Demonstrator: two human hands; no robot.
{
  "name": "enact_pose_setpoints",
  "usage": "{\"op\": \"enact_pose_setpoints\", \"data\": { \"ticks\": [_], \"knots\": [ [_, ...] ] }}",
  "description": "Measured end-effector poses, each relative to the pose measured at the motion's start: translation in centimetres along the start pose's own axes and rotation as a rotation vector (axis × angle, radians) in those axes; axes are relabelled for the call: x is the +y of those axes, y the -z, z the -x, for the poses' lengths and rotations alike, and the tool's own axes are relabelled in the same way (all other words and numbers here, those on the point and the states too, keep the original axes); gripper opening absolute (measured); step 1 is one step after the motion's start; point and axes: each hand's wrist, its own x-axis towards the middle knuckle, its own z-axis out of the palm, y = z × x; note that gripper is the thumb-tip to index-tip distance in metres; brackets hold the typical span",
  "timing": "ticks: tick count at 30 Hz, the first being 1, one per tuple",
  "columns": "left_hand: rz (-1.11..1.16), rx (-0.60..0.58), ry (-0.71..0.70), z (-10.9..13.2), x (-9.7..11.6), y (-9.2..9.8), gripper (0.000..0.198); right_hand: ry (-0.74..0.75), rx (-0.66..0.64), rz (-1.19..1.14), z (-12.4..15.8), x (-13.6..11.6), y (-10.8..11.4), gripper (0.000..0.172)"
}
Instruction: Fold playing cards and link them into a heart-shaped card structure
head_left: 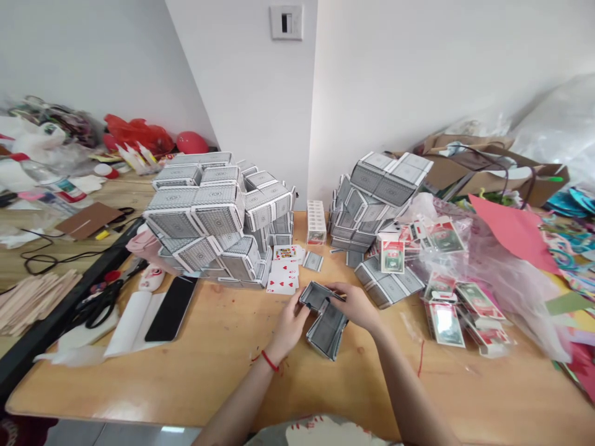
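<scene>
Near the table's front middle, an open box-like piece built from grey-patterned playing cards (328,333) is tilted, its hollow insides facing up. My left hand (292,319) grips its upper left edge, the thumb inside the rim. My right hand (357,305) closes on its upper right side, with some fingertips hidden behind the cards. Just beyond lie loose face-up playing cards (282,277) and a face-down grey card (313,261). Stacked blocks of grey-backed cards (195,207) rise at the left, and another stack (372,204) leans at the right.
A clear case (316,223) stands between the stacks. Red card packs (446,325) and crumpled plastic film (506,266) cover the right side. A black phone (170,310), white paper (130,325) and black scissors (100,303) lie left. Cardboard boxes (493,167) sit at the back right.
</scene>
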Motion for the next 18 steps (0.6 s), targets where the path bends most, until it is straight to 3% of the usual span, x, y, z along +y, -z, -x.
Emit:
{"op": "enact_pose_setpoints", "data": {
  "ticks": [5, 10, 18],
  "knots": [
    [-0.206, 0.104, 0.040, -1.7, 1.1, -1.5, 0.042, -0.007, -0.018, 0.236, -0.7, -2.0, -0.9, 0.028],
    [-0.405, 0.154, 0.044, -3.3, 1.5, -2.1, 0.036, -0.071, -0.056, 0.503, -0.6, -2.4, -1.4, 0.027],
    [-0.407, 0.114, -0.018, -4.5, -0.3, -1.1, 0.029, -0.071, -0.015, 0.487, -0.7, -2.2, -1.9, 0.034]
  ]
}}
